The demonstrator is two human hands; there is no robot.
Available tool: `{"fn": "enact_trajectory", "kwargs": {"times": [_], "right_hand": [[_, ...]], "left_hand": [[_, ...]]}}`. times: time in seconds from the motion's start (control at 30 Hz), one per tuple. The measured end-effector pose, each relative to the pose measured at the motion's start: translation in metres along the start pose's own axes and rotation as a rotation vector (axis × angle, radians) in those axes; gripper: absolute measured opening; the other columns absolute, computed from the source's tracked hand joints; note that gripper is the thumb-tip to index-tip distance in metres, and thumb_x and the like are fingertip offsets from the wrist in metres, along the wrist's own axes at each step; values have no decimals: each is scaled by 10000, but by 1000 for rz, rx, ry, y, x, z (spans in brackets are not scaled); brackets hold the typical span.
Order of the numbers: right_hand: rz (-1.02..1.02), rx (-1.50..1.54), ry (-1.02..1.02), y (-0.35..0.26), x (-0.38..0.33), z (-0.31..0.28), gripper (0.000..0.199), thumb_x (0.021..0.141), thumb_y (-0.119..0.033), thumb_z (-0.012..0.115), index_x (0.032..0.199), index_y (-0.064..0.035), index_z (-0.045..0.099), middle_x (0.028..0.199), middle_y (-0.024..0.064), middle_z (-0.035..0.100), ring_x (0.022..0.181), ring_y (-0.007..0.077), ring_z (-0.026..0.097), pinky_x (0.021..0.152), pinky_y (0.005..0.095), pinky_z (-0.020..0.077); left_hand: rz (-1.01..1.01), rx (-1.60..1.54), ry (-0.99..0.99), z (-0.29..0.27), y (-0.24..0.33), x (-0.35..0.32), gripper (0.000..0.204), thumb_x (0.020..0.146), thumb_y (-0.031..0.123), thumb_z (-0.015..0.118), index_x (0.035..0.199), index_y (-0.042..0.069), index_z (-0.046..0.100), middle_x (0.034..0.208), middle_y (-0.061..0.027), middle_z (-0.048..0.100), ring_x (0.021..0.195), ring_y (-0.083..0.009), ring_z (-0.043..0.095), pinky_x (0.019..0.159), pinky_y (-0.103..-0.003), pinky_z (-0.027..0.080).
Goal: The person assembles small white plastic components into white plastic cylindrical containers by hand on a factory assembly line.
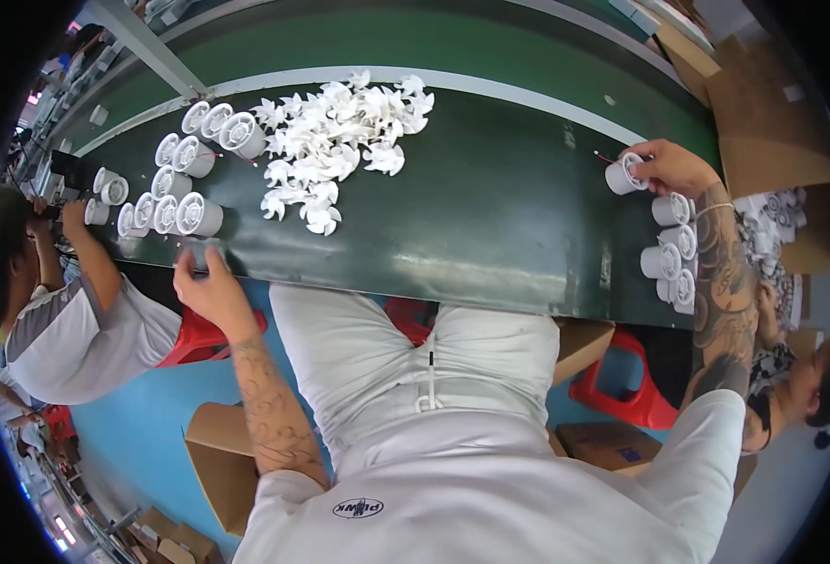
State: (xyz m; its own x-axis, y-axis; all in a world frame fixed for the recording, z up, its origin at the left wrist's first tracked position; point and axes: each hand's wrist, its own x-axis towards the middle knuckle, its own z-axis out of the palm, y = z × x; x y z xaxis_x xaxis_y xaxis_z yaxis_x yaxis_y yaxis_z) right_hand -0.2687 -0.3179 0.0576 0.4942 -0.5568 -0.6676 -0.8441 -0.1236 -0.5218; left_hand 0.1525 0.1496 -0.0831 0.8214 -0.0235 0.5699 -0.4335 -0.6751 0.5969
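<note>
At the far right of the dark green work surface, my right hand (pixel 671 167) grips a white round fan housing (pixel 624 176) with a slotted face and a short wire. My left hand (pixel 212 289) is at the near left edge of the surface. Its thumb and fingers are apart, and I see nothing held in them. Just beyond it is a group of similar white housings (pixel 198 216). A heap of white fan blades (pixel 325 132) lies at the far middle left. More housings (pixel 661 261) are clustered beside my right forearm.
Co-workers sit at both sides; one on the left has a hand (pixel 76 214) near the housings. A metal post (pixel 147 47) rises at the far left. Cardboard boxes (pixel 763 113) stand at the right, and red stools (pixel 626 381) are below the table edge.
</note>
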Motion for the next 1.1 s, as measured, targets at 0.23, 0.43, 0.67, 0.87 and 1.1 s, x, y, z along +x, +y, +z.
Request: {"fn": "enact_trajectory", "kwargs": {"times": [0.23,0.43,0.67,0.87,1.1], "right_hand": [[38,361,-255,-10,8,23,444,914,-104,618,1350,-90,533,929,107,689,629,104,669,499,182,514],[119,169,-241,-50,-8,51,435,930,-153,573,1362,-175,525,912,98,693,593,131,677,429,185,450],[99,363,-270,-33,-29,89,409,948,-208,591,1351,-174,533,896,91,697,603,135,685,473,207,503],[89,442,-271,-39,-44,121,359,961,-180,581,1315,-129,550,934,84,661,728,152,695,595,242,590],[-385,1360,-549,1,-67,187,546,955,-161,591,1442,-98,352,1028,113,631,664,205,648,568,311,542]], "left_hand": [[634,-338,-344,-2,157,-17,228,778,47,708,993,21,635,959,-138,641,856,-308,591,797,-404,446],[874,86,-703,142,240,13,316,876,294,644,1150,139,663,1066,-101,679,1094,-312,603,917,-450,460],[924,18,-1092,167,272,29,400,844,173,675,1232,102,612,1026,-178,661,1002,-330,625,893,-414,493],[988,-234,-910,163,263,22,318,842,113,676,1150,44,641,953,-156,650,909,-315,632,804,-403,494],[-103,-1177,-1377,16,245,-47,305,879,-7,664,1173,-30,588,982,-24,618,909,-98,606,807,-255,503]]}}
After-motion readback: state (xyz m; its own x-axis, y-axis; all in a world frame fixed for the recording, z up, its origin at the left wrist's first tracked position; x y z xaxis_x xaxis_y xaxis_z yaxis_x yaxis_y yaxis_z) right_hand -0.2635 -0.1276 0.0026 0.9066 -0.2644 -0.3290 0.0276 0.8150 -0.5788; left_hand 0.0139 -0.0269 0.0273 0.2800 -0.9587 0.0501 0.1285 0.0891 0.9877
